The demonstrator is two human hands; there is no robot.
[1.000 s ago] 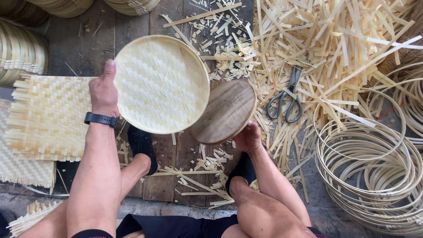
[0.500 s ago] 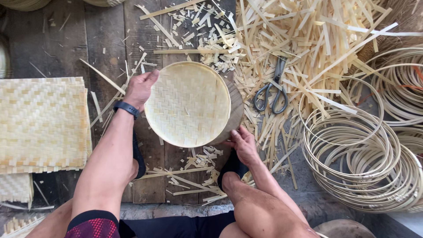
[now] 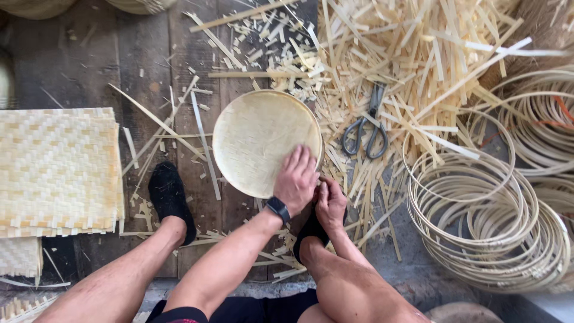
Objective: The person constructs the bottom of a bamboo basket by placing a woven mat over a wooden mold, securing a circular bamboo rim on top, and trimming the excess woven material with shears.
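Now the round pale woven bamboo tray [image 3: 257, 137] lies flat on the dark wooden plank floor [image 3: 89, 66], in the middle of the view. The left hand [image 3: 296, 179] rests on its rim at 5 o'clock, fingers spread and flat, not closed around it. The right hand [image 3: 330, 203] touches the left one just beside it; its fingers are curled, but what they hold I cannot tell. Grey metal scissors [image 3: 366, 125] lie at 3 o'clock among loose bamboo strips [image 3: 418, 60]. Coiled bamboo hoops [image 3: 484, 227] are stacked at 4 o'clock, square woven mats [image 3: 57, 170] at 9 o'clock.
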